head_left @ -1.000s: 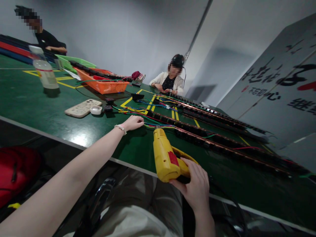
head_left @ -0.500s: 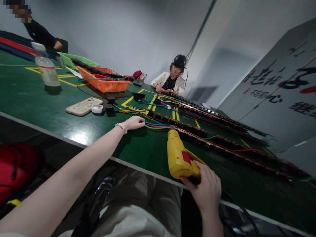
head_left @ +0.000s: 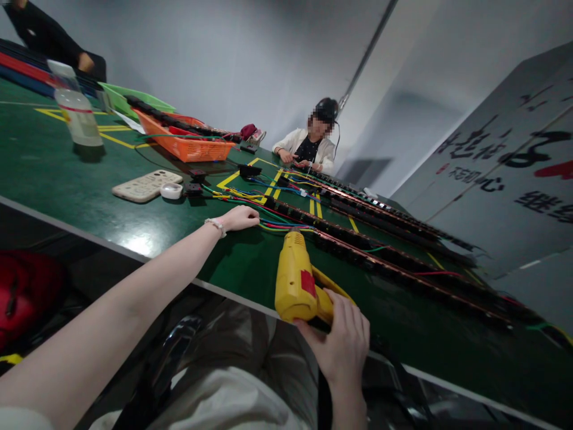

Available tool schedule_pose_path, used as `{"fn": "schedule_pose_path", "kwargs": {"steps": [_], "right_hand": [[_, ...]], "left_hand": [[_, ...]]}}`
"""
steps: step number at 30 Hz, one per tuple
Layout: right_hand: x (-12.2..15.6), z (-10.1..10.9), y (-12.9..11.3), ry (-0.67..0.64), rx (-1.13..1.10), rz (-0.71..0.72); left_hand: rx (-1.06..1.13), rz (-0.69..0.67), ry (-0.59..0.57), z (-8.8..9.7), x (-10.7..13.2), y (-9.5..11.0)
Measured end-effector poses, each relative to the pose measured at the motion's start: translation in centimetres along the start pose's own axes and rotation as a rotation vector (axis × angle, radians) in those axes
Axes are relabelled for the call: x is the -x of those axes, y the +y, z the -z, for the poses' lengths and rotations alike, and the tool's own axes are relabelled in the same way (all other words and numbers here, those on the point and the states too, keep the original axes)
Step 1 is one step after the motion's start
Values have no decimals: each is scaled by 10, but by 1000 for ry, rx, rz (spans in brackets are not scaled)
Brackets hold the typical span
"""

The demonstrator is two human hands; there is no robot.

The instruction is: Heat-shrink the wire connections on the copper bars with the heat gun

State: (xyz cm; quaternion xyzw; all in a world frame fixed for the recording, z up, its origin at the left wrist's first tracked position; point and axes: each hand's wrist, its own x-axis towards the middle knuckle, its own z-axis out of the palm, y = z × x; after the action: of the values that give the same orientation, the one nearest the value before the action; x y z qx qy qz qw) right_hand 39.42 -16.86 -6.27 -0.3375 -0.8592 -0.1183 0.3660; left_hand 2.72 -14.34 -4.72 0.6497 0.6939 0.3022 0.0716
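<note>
Head view: the yellow heat gun point(head_left: 289, 283), red-patched, is over the table point(head_left: 250, 266) near its front edge, partly hidden by the right hand point(head_left: 342, 334), fingers clamped on it; whether it touches the coloured wires point(head_left: 280, 226) is unclear. The left hand point(head_left: 240, 219) has its fingers closed on these, tips unseen. Beyond, a dark-sleeved person point(head_left: 49, 39) is cut off.

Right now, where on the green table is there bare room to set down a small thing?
Bare tabletop shows between the phone and the near edge, and between the bottle and the phone. A smaller patch lies between the left forearm and the heat gun. It is crowded beyond the heat gun, with wires and long dark bars.
</note>
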Motion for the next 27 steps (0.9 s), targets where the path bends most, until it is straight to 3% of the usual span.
{"fn": "schedule_pose_path", "kwargs": {"steps": [10, 15, 22, 27], "right_hand": [[-7, -3, -48, -91, -187, -5], [-14, -12, -66, -97, -258, 2], [-14, -19, -69, -39, -280, -10], [-14, -14, -58, -87, -253, 17]], "left_hand": [[17, 237, 68, 2, -3, -1], [-15, 240, 85, 4, -1, 0], [-4, 203, 97, 2, -3, -6], [-20, 182, 92, 2, 0, -3]]}}
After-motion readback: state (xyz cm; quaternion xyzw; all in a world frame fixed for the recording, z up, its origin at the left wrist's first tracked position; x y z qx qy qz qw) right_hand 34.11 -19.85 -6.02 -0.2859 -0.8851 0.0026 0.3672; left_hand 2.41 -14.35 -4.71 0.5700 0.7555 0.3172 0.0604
